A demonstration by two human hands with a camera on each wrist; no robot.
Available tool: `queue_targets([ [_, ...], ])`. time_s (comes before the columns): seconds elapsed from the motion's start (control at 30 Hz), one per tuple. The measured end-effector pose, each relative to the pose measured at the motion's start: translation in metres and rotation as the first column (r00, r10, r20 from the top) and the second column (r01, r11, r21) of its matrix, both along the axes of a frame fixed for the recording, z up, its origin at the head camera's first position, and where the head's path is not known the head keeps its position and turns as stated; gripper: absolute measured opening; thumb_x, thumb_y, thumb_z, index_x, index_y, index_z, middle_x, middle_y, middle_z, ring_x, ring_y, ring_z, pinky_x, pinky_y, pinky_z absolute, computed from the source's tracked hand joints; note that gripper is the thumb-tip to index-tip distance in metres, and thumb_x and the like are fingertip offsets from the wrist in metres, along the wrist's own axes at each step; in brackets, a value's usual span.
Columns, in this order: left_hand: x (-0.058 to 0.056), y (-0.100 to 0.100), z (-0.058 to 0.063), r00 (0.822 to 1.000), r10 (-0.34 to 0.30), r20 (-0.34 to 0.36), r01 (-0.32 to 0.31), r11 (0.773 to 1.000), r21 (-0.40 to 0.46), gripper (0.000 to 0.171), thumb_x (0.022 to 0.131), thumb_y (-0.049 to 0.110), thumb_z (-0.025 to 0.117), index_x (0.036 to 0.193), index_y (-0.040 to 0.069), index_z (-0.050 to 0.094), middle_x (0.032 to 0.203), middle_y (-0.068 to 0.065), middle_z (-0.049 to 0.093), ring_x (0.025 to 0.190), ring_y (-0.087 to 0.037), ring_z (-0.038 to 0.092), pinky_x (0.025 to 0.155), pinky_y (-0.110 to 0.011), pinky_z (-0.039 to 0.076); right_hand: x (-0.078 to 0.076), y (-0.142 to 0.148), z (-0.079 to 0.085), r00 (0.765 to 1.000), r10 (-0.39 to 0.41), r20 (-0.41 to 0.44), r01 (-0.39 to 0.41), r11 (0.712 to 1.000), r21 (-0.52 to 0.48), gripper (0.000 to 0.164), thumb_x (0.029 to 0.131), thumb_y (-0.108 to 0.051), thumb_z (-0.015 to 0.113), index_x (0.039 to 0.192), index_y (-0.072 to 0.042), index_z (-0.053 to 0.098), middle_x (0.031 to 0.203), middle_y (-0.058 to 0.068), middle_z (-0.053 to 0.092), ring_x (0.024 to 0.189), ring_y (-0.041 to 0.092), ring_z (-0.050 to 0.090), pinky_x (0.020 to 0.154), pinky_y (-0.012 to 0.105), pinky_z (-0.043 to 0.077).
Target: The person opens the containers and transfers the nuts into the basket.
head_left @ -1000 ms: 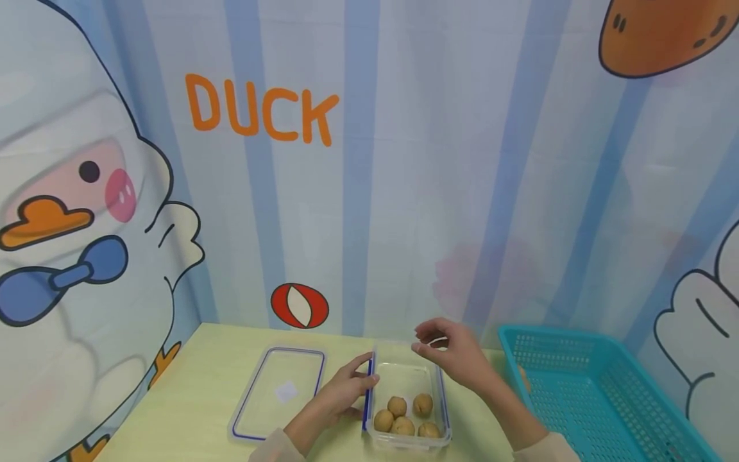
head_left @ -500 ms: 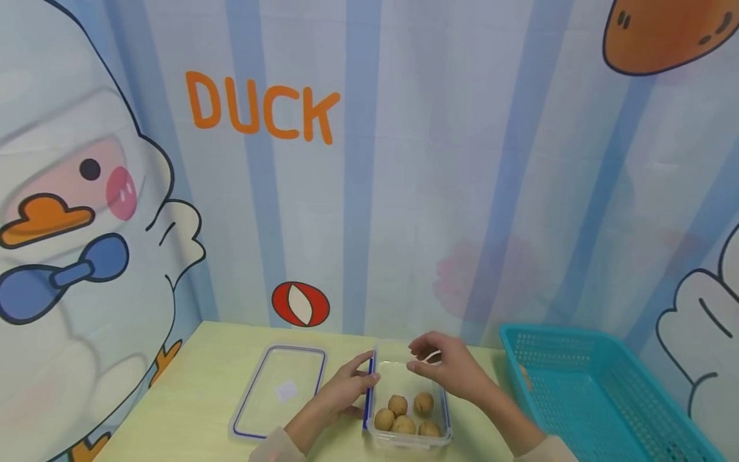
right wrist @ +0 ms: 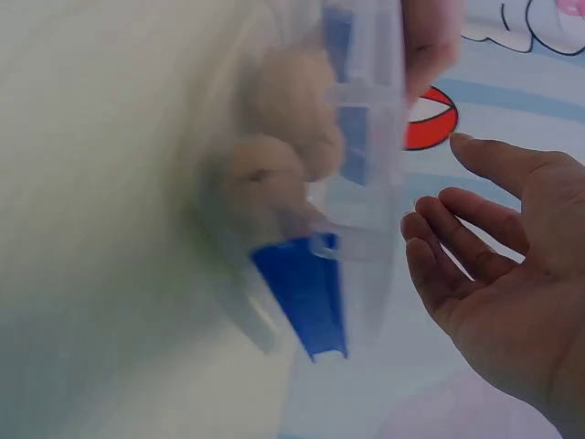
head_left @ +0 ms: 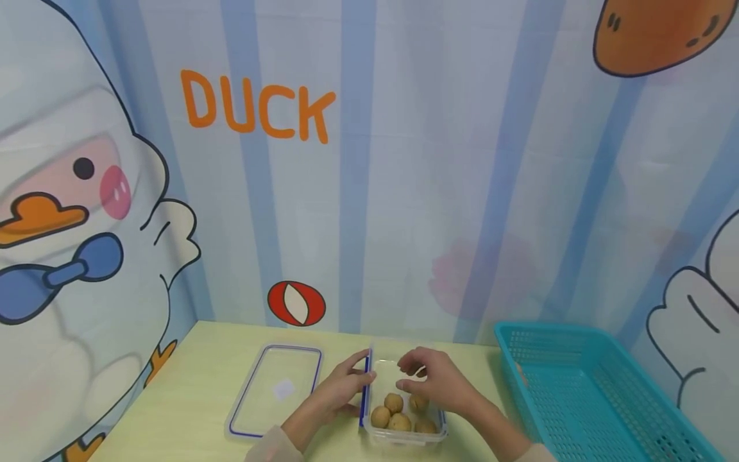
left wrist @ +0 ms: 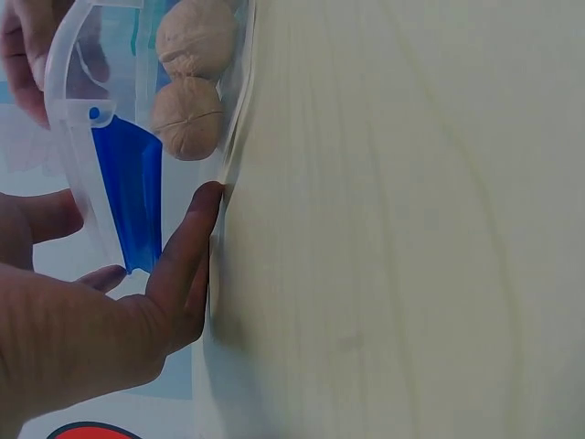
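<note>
A clear plastic food container (head_left: 404, 439) with blue side flaps stands on the table in the head view. Several walnuts (head_left: 399, 421) lie in its near half. At its left wall is my left hand (head_left: 344, 385), thumb over the rim and other fingers along the outside. The left wrist view shows this hand (left wrist: 119, 302) around a blue flap (left wrist: 132, 197). Above the container's right side hovers my right hand (head_left: 441, 383), fingers loosely bent. Nothing is held in the right hand (right wrist: 512, 247) in the right wrist view, where the walnuts (right wrist: 265, 174) look blurred.
Flat on the table (head_left: 190, 398), left of the container, lies a clear lid (head_left: 271, 410) with a blue seal and a small white paper. A turquoise basket (head_left: 583, 378) stands at the right, an orange item (head_left: 521, 374) at its left wall. A printed curtain (head_left: 404, 192) hangs behind.
My right hand has come down and slightly left, from above the container's far right corner to lower over its right side. The left hand has stayed at the left wall.
</note>
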State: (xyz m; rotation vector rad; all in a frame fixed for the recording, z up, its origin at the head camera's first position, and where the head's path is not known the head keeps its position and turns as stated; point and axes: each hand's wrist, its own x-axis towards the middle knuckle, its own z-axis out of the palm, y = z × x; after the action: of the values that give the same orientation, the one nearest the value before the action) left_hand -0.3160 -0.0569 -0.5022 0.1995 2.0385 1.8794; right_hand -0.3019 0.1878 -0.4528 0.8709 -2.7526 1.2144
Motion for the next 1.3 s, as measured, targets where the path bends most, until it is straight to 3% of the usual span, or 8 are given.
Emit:
queue_targets([
  [0.23,-0.001,-0.001,0.000,1.000,-0.001,-0.003,0.001,1.000,-0.004,0.068,0.107,0.021,0.064,0.166,0.012,0.032,0.143,-0.028,0.054,0.132,-0.053,0.054,0.080,-0.057,0.062,-0.003,-0.007,-0.024,0.999,0.030,0.013,-0.030,0.998,0.057,0.025,0.093,-0.016,0.083,0.110,0.001,0.074,0.106,0.014,0.074,0.097,0.035,0.070,0.085,0.054,0.060],
  [0.47,-0.001,-0.001,0.001,1.000,0.009,-0.002,-0.009,1.000,-0.011,0.067,0.107,0.022,0.064,0.166,0.013,0.033,0.142,-0.026,0.055,0.133,-0.054,0.052,0.081,-0.058,0.062,-0.002,-0.011,-0.033,0.999,0.014,-0.031,-0.011,0.996,0.087,0.025,0.092,-0.018,0.084,0.110,-0.002,0.076,0.105,0.010,0.075,0.096,0.027,0.070,0.085,0.049,0.061],
  [0.7,0.001,0.000,0.002,1.000,0.005,-0.010,-0.005,1.000,0.001,0.068,0.107,0.021,0.064,0.166,0.012,0.033,0.141,-0.026,0.055,0.132,-0.054,0.052,0.080,-0.056,0.062,0.002,-0.014,-0.045,0.988,-0.037,-0.153,0.070,0.973,0.218,0.023,0.088,-0.021,0.087,0.105,-0.008,0.080,0.100,0.000,0.076,0.084,0.014,0.072,0.072,0.030,0.059],
  [1.07,0.001,-0.002,-0.004,1.000,0.017,0.005,-0.017,1.000,-0.003,0.067,0.108,0.022,0.063,0.166,0.012,0.032,0.143,-0.026,0.054,0.131,-0.050,0.054,0.076,-0.051,0.062,0.005,-0.019,-0.050,0.979,-0.032,-0.201,0.093,0.949,0.302,0.023,0.084,-0.023,0.091,0.103,-0.017,0.081,0.096,-0.008,0.074,0.088,0.015,0.071,0.072,0.033,0.058],
  [1.3,0.000,0.000,-0.006,1.000,0.020,-0.004,-0.020,1.000,0.015,0.067,0.107,0.023,0.064,0.166,0.012,0.034,0.142,-0.025,0.054,0.131,-0.051,0.053,0.083,-0.061,0.060,0.007,-0.018,-0.045,0.976,-0.042,-0.216,0.110,0.944,0.311,0.021,0.085,-0.024,0.090,0.102,-0.019,0.079,0.094,-0.009,0.073,0.087,0.014,0.069,0.071,0.034,0.057],
])
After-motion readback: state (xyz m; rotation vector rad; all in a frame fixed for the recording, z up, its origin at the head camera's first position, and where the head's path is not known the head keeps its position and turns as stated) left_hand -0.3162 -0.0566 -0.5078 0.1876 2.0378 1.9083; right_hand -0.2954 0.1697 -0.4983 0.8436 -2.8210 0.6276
